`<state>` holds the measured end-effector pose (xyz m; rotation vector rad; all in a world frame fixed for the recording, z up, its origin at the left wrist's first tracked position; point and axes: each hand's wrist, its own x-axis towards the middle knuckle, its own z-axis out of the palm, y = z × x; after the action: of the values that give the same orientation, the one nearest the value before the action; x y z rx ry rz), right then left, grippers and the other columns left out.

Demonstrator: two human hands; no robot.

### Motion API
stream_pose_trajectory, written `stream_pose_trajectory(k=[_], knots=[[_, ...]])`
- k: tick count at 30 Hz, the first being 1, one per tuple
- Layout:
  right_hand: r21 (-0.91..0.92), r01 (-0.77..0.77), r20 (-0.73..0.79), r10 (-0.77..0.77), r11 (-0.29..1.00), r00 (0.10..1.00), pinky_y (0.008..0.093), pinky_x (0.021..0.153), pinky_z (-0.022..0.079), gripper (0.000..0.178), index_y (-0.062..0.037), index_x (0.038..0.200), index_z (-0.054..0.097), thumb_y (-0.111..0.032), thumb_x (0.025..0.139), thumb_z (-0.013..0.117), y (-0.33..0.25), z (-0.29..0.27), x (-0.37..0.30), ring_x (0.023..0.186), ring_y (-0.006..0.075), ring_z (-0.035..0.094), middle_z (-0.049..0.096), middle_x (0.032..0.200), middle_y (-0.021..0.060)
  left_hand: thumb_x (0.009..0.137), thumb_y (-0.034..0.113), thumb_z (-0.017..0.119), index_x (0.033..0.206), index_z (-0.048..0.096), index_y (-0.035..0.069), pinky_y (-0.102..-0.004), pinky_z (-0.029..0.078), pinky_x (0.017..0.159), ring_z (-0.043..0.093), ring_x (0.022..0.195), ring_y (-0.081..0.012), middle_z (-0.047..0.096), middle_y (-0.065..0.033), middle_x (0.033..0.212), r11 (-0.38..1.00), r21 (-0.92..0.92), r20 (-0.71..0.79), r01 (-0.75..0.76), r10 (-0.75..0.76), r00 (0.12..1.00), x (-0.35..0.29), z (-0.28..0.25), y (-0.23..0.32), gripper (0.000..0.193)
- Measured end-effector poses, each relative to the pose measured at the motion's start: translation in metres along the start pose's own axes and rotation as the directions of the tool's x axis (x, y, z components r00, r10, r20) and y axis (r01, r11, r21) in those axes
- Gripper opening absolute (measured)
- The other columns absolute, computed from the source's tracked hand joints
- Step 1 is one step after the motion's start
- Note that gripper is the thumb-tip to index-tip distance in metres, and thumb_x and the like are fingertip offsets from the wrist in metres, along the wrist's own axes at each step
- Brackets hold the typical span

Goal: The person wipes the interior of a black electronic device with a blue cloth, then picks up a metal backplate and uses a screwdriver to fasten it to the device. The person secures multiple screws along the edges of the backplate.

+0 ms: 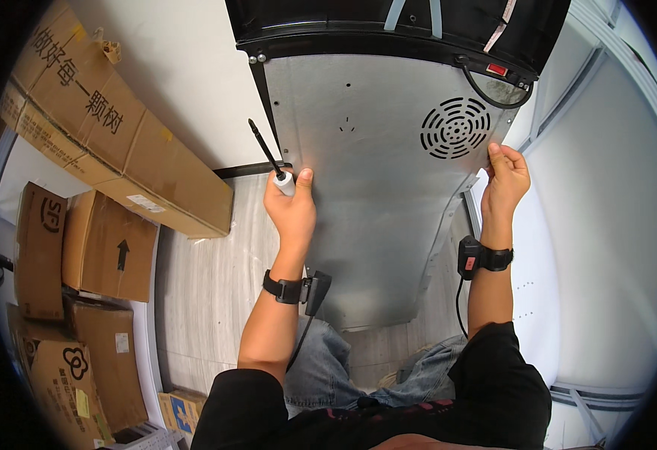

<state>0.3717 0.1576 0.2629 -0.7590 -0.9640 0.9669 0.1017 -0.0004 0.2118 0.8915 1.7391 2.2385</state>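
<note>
Grips screwdriver (282, 181) in left hand (291, 210) | rests thumb on metal panel (369, 195) | pinches panel's right edge with right hand (507, 178)

Your view is bright and clear (soft sheen on the metal panel (366, 195)), bending toward black, rounded corners.

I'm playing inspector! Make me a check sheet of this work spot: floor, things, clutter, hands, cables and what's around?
Surface: wood-look floor, pale grey.
Job's things: metal panel with a round vent; screwdriver, tip pointing away from the person.
Clutter: cardboard boxes along the left.
Hands: left hand holds the screwdriver and touches the panel's left edge; right hand pinches its right edge.
Cables: black cable loops near a red switch.
Surroundings: white wall beyond the boxes.
</note>
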Motion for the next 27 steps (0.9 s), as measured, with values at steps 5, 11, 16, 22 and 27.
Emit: stream_pose_trajectory(k=[5, 11, 16, 22, 27], knots=[[0.013, 0.005, 0.019, -0.005, 1.000, 1.000, 0.0211, 0.058, 0.045, 0.020, -0.0017, 0.088, 0.061, -0.006, 0.077, 0.077, 0.003, 0.004, 0.002, 0.060, 0.0084, 0.056, 0.065, 0.073, 0.0036, 0.086, 0.015, 0.071, 0.083, 0.053, 0.006, -0.0217, 0.037, 0.061, 0.043, 0.067, -0.0047, 0.049, 0.0059, 0.072, 0.998, -0.033, -0.009, 0.045, -0.046, 0.999, 0.001, 0.001, 0.001, 0.020], [-0.028, 0.033, 0.028, -0.032, 0.999, 0.999, 0.0210, 0.060, 0.045, 0.019, 0.0018, 0.091, 0.062, -0.003, 0.078, 0.075, 0.003, 0.008, 0.006, 0.063, 0.0086, 0.057, 0.066, 0.075, 0.0049, 0.087, 0.012, 0.070, 0.090, 0.052, 0.008, -0.0206, 0.036, 0.060, 0.043, 0.068, -0.0044, 0.050, 0.0054, 0.078, 0.995, -0.079, -0.045, 0.061, -0.064, 0.997, 0.004, 0.009, -0.007, 0.018], [-0.024, 0.188, 0.034, -0.187, 0.982, 0.982, 0.0261, 0.072, 0.054, 0.020, 0.0068, 0.103, 0.063, -0.002, 0.085, 0.067, -0.006, 0.007, 0.009, 0.075, 0.0147, 0.065, 0.069, 0.087, 0.0128, 0.087, 0.010, 0.069, 0.091, 0.053, 0.006, -0.0225, 0.040, 0.064, 0.048, 0.072, -0.0067, 0.054, 0.0029, 0.081, 0.997, -0.077, -0.084, -0.011, 0.004, 0.996, 0.010, 0.013, -0.023, 0.017], [-0.048, 0.263, 0.122, -0.256, 0.963, 0.959, 0.0297, 0.073, 0.055, 0.014, 0.0075, 0.101, 0.058, -0.003, 0.092, 0.056, -0.036, -0.003, 0.006, 0.079, 0.0192, 0.066, 0.068, 0.090, 0.0165, 0.088, 0.011, 0.068, 0.092, 0.051, 0.006, -0.0234, 0.042, 0.066, 0.050, 0.072, -0.0078, 0.055, 0.0018, 0.081, 0.991, -0.128, -0.058, 0.036, -0.044, 0.997, 0.012, 0.016, -0.017, 0.018], [0.104, 0.241, 0.211, -0.258, 0.965, 0.943, 0.0293, 0.071, 0.055, 0.012, 0.0028, 0.099, 0.049, -0.004, 0.092, 0.056, -0.037, 0.007, 0.004, 0.080, 0.0194, 0.066, 0.067, 0.091, 0.0185, 0.088, 0.010, 0.066, 0.094, 0.049, 0.006, -0.0231, 0.042, 0.064, 0.052, 0.072, -0.0080, 0.057, 0.0004, 0.081, 0.985, -0.170, -0.062, 0.035, -0.046, 0.997, 0.009, 0.020, -0.011, 0.018]])
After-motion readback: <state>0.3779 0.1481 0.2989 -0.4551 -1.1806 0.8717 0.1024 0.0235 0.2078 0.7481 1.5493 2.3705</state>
